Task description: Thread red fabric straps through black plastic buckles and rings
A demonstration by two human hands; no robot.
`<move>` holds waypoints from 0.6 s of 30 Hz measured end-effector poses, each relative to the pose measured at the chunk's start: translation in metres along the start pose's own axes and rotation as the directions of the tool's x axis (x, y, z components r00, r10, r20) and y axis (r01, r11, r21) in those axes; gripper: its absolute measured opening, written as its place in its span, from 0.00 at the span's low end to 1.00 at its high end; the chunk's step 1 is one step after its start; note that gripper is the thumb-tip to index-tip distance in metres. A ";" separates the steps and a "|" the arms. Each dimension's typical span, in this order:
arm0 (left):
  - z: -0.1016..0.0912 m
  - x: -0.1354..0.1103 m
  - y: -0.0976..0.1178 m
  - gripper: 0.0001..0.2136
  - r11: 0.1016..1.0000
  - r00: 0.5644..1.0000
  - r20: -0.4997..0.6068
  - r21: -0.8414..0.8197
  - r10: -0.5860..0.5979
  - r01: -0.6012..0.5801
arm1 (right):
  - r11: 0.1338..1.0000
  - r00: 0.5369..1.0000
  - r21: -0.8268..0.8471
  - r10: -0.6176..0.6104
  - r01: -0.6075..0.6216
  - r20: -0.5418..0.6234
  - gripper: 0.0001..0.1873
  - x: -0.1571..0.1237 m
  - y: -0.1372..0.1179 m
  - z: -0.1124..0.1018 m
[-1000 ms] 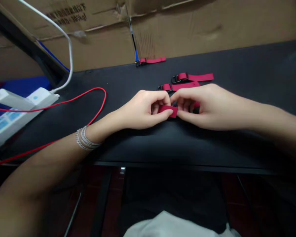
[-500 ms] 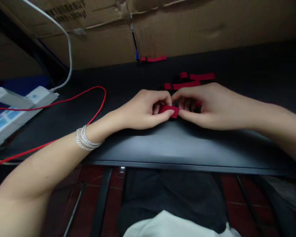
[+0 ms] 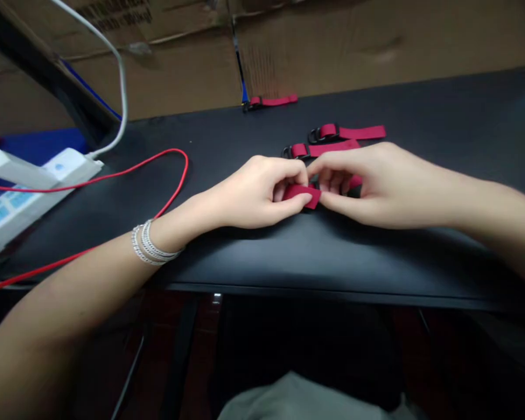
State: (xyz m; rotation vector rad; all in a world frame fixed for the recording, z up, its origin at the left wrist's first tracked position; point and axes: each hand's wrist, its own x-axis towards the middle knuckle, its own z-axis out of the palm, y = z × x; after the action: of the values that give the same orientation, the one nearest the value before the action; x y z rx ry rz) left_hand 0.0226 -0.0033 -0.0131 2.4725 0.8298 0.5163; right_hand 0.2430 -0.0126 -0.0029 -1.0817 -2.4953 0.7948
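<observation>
Between my two hands is a red webbing strap (image 3: 296,192) with a black buckle, mostly hidden by my fingers. My left hand (image 3: 258,192) pinches its flat end between thumb and fingers. Close against it, my right hand (image 3: 367,186) is closed too, thumb and fingertips meeting at the strap's buckle side; a bit of red shows inside its curled fingers. Just behind my hands lie two more red straps with black buckles, a nearer strap (image 3: 332,148) and a farther strap (image 3: 361,133). Another red strap (image 3: 277,101) lies at the back by the cardboard.
The black table (image 3: 227,265) ends at a front edge before my lap. Cardboard (image 3: 192,81) stands along the back. A white power strip (image 3: 35,201) with a white cable (image 3: 123,87) sits at left, and a red cable (image 3: 175,153) loops beside my left arm.
Both hands keep nearly the same pose around the strap, shifted very slightly right in view. The picture's brightness has changed, and the straps behind look sharper.
</observation>
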 end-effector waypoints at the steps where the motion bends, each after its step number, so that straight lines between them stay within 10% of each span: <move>1: 0.000 0.000 0.000 0.05 1.000 1.000 0.000 -0.001 0.001 -0.001 | 1.000 1.000 0.001 -0.009 0.009 -0.008 0.14 0.000 0.000 0.000; 18: -0.001 0.001 0.001 0.06 1.000 1.000 0.015 0.004 0.001 -0.001 | 0.999 0.999 -0.036 0.017 -0.016 0.036 0.16 0.001 -0.001 -0.002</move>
State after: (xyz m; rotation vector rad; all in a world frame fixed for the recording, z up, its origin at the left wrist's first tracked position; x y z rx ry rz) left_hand 0.0233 -0.0034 -0.0119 2.4773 0.8242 0.4968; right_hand 0.2431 -0.0117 -0.0005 -1.1106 -2.5431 0.7836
